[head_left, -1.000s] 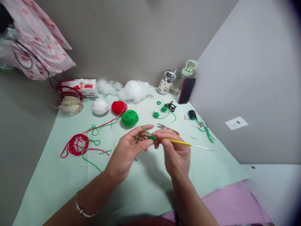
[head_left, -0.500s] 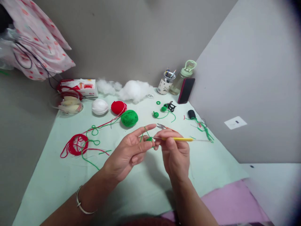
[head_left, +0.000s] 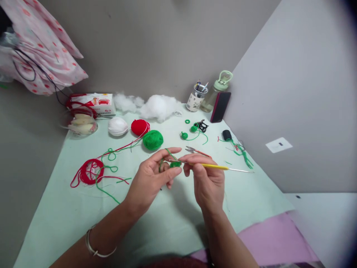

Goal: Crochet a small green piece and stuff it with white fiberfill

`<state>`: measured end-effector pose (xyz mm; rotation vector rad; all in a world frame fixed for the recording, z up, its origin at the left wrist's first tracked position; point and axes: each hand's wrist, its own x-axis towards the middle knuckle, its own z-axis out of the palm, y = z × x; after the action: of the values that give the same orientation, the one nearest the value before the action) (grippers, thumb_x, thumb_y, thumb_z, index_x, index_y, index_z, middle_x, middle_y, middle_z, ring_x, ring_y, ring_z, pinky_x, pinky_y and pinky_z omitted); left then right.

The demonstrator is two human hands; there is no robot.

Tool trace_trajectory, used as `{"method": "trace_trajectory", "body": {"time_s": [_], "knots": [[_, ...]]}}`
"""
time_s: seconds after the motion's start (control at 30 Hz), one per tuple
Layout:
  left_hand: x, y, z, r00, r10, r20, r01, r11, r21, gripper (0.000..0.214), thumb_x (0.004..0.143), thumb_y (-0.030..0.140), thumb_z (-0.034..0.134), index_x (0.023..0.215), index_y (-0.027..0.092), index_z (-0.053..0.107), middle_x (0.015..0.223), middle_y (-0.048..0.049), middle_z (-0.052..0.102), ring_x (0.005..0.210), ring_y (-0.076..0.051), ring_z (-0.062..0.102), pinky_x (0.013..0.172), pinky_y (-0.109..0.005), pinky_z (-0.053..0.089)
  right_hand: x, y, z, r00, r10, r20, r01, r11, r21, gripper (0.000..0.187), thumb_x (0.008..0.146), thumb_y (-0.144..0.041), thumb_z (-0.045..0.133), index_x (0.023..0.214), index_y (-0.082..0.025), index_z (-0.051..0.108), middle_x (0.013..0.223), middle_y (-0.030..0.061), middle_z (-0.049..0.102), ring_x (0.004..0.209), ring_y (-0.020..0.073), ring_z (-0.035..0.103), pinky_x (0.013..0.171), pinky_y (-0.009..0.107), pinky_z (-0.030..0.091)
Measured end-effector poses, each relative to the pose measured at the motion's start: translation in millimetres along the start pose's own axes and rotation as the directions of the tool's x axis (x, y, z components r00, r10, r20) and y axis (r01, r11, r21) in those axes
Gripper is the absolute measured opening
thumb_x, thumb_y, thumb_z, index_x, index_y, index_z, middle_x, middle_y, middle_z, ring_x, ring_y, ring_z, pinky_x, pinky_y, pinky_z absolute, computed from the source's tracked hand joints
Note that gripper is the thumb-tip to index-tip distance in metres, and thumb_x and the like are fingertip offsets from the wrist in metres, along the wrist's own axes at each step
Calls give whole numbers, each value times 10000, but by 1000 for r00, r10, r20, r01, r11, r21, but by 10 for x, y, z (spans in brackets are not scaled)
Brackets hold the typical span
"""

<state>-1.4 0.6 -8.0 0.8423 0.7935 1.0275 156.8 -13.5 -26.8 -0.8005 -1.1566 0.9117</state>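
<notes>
Between its thumb and fingers my left hand (head_left: 152, 178) pinches a small green crochet piece (head_left: 175, 163), and green yarn (head_left: 169, 152) loops over its raised index finger. My right hand (head_left: 208, 180) grips a crochet hook (head_left: 214, 166) with a yellow handle and metal ends. The hook's tip lies across the top of the green piece, near the yarn; whether it passes through a stitch I cannot tell. Just beyond my hands lies a green yarn ball (head_left: 153, 140), and behind my right fingers are small orange-handled scissors (head_left: 196, 151).
A red yarn ball (head_left: 140, 127) and white yarn ball (head_left: 118, 127) sit at the back left, before white stuffing (head_left: 159, 108). Loose red yarn (head_left: 92, 172) lies left. Small green crochet balls (head_left: 184, 136), a phone (head_left: 220, 107), a bottle (head_left: 212, 97) and a pen cup (head_left: 196, 98) stand further back.
My left hand has turned slightly and its fingers have curled in more. The hook has shifted left, its tip now showing above the green piece.
</notes>
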Motion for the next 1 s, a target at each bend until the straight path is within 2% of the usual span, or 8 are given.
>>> {"method": "trace_trajectory", "body": {"time_s": [0.13,0.27,0.4,0.47,0.6,0.73,0.87,1.0], "knots": [[2,46,-3,1000,-15,2,15,999,-46,384,861,265,872,1229,203,781,868,9,676,645,-92,662,629,-229,563,15,-6,-17,1000,-23,-11,23,999,-29,127,1008,-309,717,1011,-307,844,985,38,838,717,151,673,603,294,549],[-10,73,13,999,-37,0,36,997,-70,420,847,270,886,1246,205,773,948,-20,709,763,-139,747,724,-262,613,41,-10,-16,999,29,-21,-28,999,41,136,1013,-344,711,980,-284,829,972,37,841,680,136,664,597,280,558],[-23,87,17,999,-25,-25,25,1000,-17,380,876,274,847,1242,207,775,1047,-32,708,541,-63,653,541,-229,550,38,-1,-26,999,35,12,-35,997,70,130,1017,-333,712,991,-282,828,977,26,839,688,121,667,605,257,554],[-25,87,13,999,-14,-34,13,1000,-9,354,881,262,839,1228,215,783,1070,-25,698,494,-34,613,499,-217,527,31,2,-33,999,27,28,-29,997,74,132,1023,-320,704,1000,-287,829,988,22,838,695,116,670,613,253,554],[-23,68,4,1000,8,-27,-9,999,-45,310,872,252,862,1177,240,809,1012,-2,678,667,-86,721,631,-214,599,36,-6,-37,999,37,20,-38,997,69,138,1023,-326,701,991,-277,826,987,28,838,680,119,673,613,259,560],[-25,55,3,1000,-7,1,7,997,-76,278,889,267,856,1165,250,825,977,0,673,768,-120,757,761,-251,629,65,-28,-19,996,86,-23,-83,990,112,151,994,-390,733,947,-262,798,941,31,835,615,120,642,589,272,565],[-19,70,18,1000,-22,13,23,995,-96,280,873,263,867,1150,243,832,966,0,668,771,-131,750,772,-273,624,86,-40,2,986,163,-38,-153,970,188,184,978,-429,746,920,-256,766,902,14,822,573,107,616,562,259,556],[-15,88,26,1000,-25,7,26,995,-92,252,900,262,830,1149,220,828,906,-6,674,747,-134,723,751,-278,608,83,-47,1,987,159,-12,-153,964,216,198,1019,-423,691,929,-255,744,889,4,819,592,105,647,570,244,563]]}}
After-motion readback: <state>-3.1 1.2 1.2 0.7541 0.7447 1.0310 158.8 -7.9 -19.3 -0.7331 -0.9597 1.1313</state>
